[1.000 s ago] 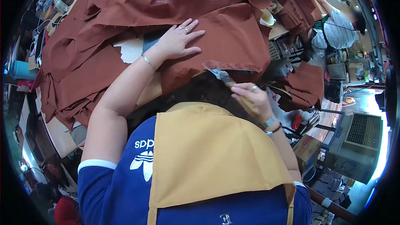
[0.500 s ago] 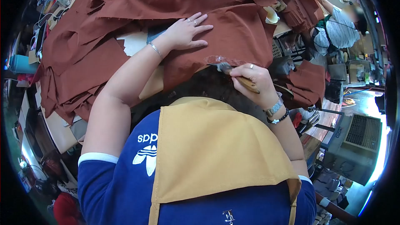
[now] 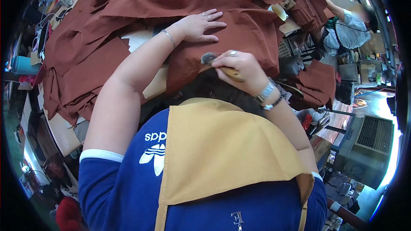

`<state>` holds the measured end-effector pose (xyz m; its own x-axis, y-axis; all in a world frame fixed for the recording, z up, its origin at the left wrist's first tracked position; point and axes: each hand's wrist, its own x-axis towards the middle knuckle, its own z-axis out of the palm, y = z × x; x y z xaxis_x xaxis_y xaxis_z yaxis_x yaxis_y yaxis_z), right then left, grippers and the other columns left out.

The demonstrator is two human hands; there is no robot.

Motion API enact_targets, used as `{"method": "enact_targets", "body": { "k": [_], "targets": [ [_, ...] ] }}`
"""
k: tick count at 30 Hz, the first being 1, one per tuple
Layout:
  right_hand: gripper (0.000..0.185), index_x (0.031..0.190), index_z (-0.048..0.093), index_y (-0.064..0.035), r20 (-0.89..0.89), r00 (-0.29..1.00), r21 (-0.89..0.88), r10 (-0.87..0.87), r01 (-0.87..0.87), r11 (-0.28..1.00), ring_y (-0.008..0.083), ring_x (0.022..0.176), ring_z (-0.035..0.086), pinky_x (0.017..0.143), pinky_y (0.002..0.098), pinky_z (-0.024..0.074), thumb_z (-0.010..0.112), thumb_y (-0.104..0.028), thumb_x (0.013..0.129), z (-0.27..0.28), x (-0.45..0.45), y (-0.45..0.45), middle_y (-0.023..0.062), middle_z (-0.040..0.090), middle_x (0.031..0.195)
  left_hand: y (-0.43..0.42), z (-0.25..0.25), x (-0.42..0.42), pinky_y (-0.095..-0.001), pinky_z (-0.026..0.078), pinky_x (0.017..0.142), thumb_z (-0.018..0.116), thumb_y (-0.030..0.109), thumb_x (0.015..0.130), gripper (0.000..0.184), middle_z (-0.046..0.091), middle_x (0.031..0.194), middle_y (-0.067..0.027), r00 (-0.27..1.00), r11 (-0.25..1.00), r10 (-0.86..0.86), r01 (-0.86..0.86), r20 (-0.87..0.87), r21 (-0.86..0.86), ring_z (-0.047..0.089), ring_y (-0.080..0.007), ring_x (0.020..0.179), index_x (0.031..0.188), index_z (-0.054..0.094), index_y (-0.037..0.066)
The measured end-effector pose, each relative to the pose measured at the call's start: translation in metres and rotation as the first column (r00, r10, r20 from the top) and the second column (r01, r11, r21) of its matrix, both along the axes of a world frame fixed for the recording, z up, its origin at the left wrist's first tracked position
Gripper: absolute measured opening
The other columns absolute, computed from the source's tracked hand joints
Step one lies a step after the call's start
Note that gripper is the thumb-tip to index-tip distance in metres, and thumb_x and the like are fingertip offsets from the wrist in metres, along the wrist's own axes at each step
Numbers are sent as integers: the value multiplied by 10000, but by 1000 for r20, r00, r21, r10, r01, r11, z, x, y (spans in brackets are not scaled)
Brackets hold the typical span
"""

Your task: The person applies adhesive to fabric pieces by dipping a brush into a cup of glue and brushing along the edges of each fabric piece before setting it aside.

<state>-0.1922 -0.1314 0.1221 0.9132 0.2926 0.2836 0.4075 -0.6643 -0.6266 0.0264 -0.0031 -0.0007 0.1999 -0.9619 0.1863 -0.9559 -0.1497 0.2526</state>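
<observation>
My left hand (image 3: 198, 28) lies flat with spread fingers on a reddish-brown fabric piece (image 3: 250, 32). Closed around a wooden handle, my right hand (image 3: 244, 70) holds a brush (image 3: 233, 74). The grey bristles (image 3: 209, 58) are at the fabric's near edge, left of that hand; I cannot tell whether they touch it. Part of the handle is hidden by my fingers. More reddish-brown fabric (image 3: 81, 51) lies in overlapping layers to the left and beyond my hands.
A person (image 3: 351, 30) in a light top reaches toward the fabric at the far right. A pale roll (image 3: 278, 12) lies beyond the fabric piece. A grey vented machine (image 3: 357, 145) stands at the right, and a blue container (image 3: 22, 65) at the far left.
The brush and my right hand have moved left along the fabric's near edge. My left hand has shifted slightly right and away from me, still flat on the fabric.
</observation>
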Motion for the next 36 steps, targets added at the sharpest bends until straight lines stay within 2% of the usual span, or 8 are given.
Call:
{"method": "enact_targets", "body": {
  "k": [6,10,18,22,27,30,34,36],
  "targets": [
    [206,975,703,-31,-186,982,-126,-26,2,992,295,898,709,799,348,574,734,9,776,7,-21,-22,116,715,959,-3,5,5,-452,297,1199,517,618,941,662,290,1613,-155,998,998,-54,55,-28,14,230,-354,1500,1488,462,249],
    [201,978,707,-35,-11,996,-21,90,-91,996,301,899,708,807,349,574,734,-5,781,6,3,3,120,718,969,-10,-1,11,-461,286,1203,524,610,942,665,297,1606,-170,995,995,-99,99,-20,-10,225,-368,1499,1488,462,236],
    [152,896,702,-64,-133,989,-139,71,-90,986,318,844,674,760,406,547,724,-68,745,6,-14,-15,120,690,901,-13,1,14,-469,290,1201,552,590,937,660,304,1601,-178,994,994,-107,107,6,2,235,-390,1490,1482,470,228],
    [180,914,705,-69,8,990,-20,139,-139,990,327,870,668,782,409,546,710,-54,735,-6,3,4,127,690,916,-13,4,12,-486,299,1193,553,565,951,648,272,1616,-169,995,995,-98,98,-14,35,226,-392,1493,1491,455,219],
    [185,897,700,-70,-117,974,-261,196,-220,940,297,890,656,812,403,533,723,-84,714,-20,-18,-19,94,671,893,-13,5,13,-484,311,1186,568,558,942,655,286,1610,-170,995,994,-101,101,-16,33,236,-392,1489,1493,451,224],
    [174,898,697,-76,-103,980,-246,169,-190,951,286,891,656,824,402,533,707,-77,724,-12,-27,-30,88,663,917,-13,6,13,-488,316,1182,581,552,935,662,294,1605,-173,995,994,-102,103,-17,35,242,-394,1486,1493,450,223],
    [76,858,669,-84,100,958,-246,269,-238,940,274,929,652,860,375,530,633,-109,796,-25,-8,-2,86,652,978,-14,6,13,-485,343,1166,614,548,910,657,343,1575,-195,994,994,-110,110,14,-6,289,-410,1460,1462,486,217],
    [173,960,681,-71,-47,945,-372,323,-317,872,262,995,646,850,366,550,634,-104,796,-32,-8,-3,84,651,1077,-13,5,14,-489,354,1157,631,540,899,671,353,1565,-204,993,993,-116,115,-19,-21,302,-421,1450,1457,490,195]
  ]
}}
